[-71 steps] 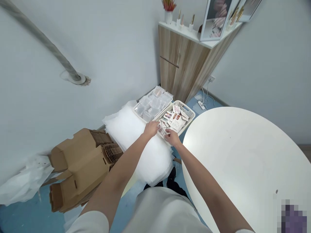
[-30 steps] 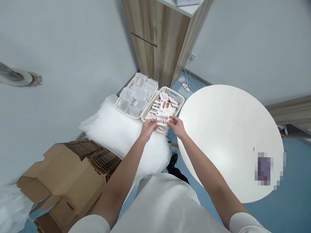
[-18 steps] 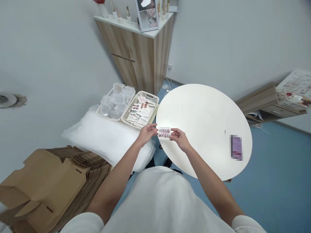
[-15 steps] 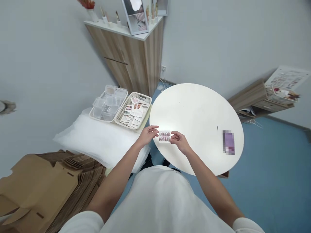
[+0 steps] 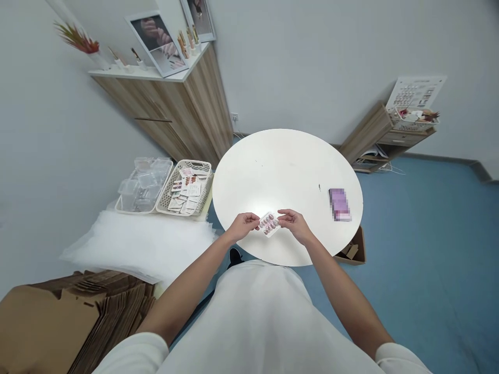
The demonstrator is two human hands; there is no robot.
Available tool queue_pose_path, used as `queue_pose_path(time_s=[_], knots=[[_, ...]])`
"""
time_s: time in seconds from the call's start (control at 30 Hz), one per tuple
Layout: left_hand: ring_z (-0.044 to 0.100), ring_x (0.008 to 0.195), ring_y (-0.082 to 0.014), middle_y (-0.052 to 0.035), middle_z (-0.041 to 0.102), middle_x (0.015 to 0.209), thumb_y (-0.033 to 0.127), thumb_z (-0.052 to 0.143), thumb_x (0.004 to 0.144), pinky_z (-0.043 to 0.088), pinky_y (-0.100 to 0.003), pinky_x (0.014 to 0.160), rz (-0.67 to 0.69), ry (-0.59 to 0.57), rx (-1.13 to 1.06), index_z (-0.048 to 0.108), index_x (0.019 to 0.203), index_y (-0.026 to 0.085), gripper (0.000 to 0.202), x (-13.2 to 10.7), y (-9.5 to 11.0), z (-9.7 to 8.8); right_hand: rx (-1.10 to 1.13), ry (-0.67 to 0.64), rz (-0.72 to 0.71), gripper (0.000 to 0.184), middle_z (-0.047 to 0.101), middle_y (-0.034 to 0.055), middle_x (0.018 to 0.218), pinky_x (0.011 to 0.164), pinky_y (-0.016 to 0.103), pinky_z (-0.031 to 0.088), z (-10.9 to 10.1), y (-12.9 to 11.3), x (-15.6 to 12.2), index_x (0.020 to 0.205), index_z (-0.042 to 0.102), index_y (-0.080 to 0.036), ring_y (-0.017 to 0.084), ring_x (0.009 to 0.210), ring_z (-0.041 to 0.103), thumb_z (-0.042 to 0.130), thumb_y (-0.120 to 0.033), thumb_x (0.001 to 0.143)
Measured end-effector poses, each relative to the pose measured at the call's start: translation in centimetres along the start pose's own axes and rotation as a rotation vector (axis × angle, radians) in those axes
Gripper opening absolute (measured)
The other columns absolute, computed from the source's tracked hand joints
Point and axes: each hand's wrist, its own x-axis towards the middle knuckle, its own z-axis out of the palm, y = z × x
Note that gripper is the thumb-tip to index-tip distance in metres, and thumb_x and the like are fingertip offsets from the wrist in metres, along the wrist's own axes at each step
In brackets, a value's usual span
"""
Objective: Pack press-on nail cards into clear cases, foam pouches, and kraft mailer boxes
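Both hands pinch a small card of pink press-on nails (image 5: 268, 224) over the near edge of a round white table (image 5: 286, 171). My left hand (image 5: 242, 226) grips the card's left end. The card's right end sits between the fingers of my right hand (image 5: 294, 224). To the left, a white mesh basket (image 5: 197, 167) holds several more nail cards. Beside it a clear plastic tray (image 5: 141, 183) holds empty clear boxes. Basket and tray both rest on a stack of white foam sheets (image 5: 140, 244).
A purple blurred object (image 5: 339, 203) lies on the table's right side. Flattened cardboard boxes (image 5: 66, 322) pile up at lower left. A wooden cabinet (image 5: 175, 114) stands in the corner and a low shelf (image 5: 390, 140) at right. A small open box (image 5: 353, 251) sits on the blue floor.
My hands lifted one nail card out of the basket and carried it right, over the table's near edge. The view swung right with them.
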Motion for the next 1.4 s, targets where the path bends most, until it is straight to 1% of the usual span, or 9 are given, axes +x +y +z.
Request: queue_pose_path(time_s=[0.27,0.47,0.57,0.67,0.87,1.0,1.1,1.27,1.4], knots=[[0.059,0.064,-0.0118,-0.0017,0.062,0.068,0.036,0.065,0.063,0.042,-0.027,0.066,-0.089,0.111,-0.167,0.058,0.072,0.015,0.023,0.7,-1.1,2.9,0.169,0.140,-0.016,0.043,0.063,0.0048,0.091,0.077,0.037,0.047,-0.8,1.4,-0.9,0.100,0.056,-0.022,0.016,0.081,0.059,0.067,-0.041,0.063],[0.061,0.070,-0.0127,-0.0008,0.061,0.072,0.035,0.063,0.065,0.041,-0.025,0.066,-0.100,0.201,-0.276,0.054,0.074,0.017,0.023,0.4,-2.1,5.2,0.139,0.102,0.002,0.044,0.060,0.0016,0.078,0.072,0.035,0.047,0.4,2.8,-2.8,0.095,0.055,-0.020,0.017,0.072,0.061,0.071,-0.038,0.058],[0.063,0.076,-0.0159,-0.0026,0.062,0.074,0.035,0.063,0.065,0.041,-0.026,0.067,-0.123,0.176,-0.266,0.052,0.074,0.017,0.023,0.1,-2.5,5.8,0.098,0.177,-0.014,0.040,0.057,-0.0008,0.066,0.070,0.036,0.047,0.5,3.1,-2.9,0.090,0.055,-0.020,0.018,0.069,0.062,0.070,-0.040,0.059],[0.063,0.080,-0.0174,-0.0030,0.063,0.073,0.033,0.064,0.065,0.041,-0.026,0.068,-0.136,0.148,-0.224,0.050,0.071,0.017,0.022,-0.1,-2.7,6.1,0.065,0.158,-0.030,0.035,0.059,0.0011,0.070,0.071,0.036,0.047,0.5,2.8,-2.6,0.085,0.057,-0.019,0.018,0.070,0.061,0.067,-0.042,0.061],[0.060,0.082,-0.0169,-0.0049,0.064,0.081,0.033,0.063,0.065,0.041,-0.029,0.071,-0.091,0.096,-0.152,0.055,0.080,0.017,0.024,0.0,-2.4,5.8,0.027,0.103,-0.032,0.030,0.059,0.0014,0.070,0.072,0.036,0.048,0.1,1.8,-2.2,0.084,0.060,-0.019,0.016,0.067,0.059,0.063,-0.042,0.065],[0.058,0.079,-0.0146,-0.0034,0.060,0.088,0.031,0.067,0.060,0.042,-0.030,0.074,0.090,0.099,0.061,0.048,0.114,0.022,0.058,-0.2,-1.3,4.0,-0.072,0.032,-0.061,0.036,0.057,0.0004,0.068,0.068,0.034,0.048,-0.9,1.0,-2.2,0.097,0.060,-0.018,0.013,0.063,0.054,0.061,-0.039,0.068],[0.057,0.076,-0.0143,-0.0013,0.060,0.087,0.028,0.071,0.055,0.041,-0.030,0.077,0.200,-0.022,0.309,0.041,0.124,0.027,0.075,-0.3,-0.6,2.9,-0.122,-0.035,-0.063,0.037,0.056,0.0008,0.072,0.068,0.033,0.047,-1.5,0.7,-2.3,0.103,0.058,-0.018,0.012,0.064,0.053,0.056,-0.036,0.071],[0.052,0.067,-0.0130,0.0029,0.056,0.073,0.027,0.067,0.059,0.041,-0.029,0.074,0.230,-0.018,0.397,0.035,0.129,0.028,0.077,-0.2,-0.4,3.0,-0.207,-0.039,-0.043,0.042,0.052,-0.0004,0.072,0.068,0.034,0.046,-1.8,1.2,-2.1,0.113,0.053,-0.021,0.012,0.064,0.053,0.053,-0.035,0.073],[0.049,0.063,-0.0130,0.0038,0.053,0.067,0.026,0.066,0.059,0.040,-0.028,0.073,0.160,-0.021,0.384,0.044,0.123,0.027,0.067,-0.1,-0.7,3.2,-0.219,0.018,-0.036,0.046,0.052,-0.0009,0.072,0.066,0.033,0.046,-1.4,2.2,-1.7,0.116,0.049,-0.021,0.013,0.064,0.054,0.054,-0.037,0.073]])
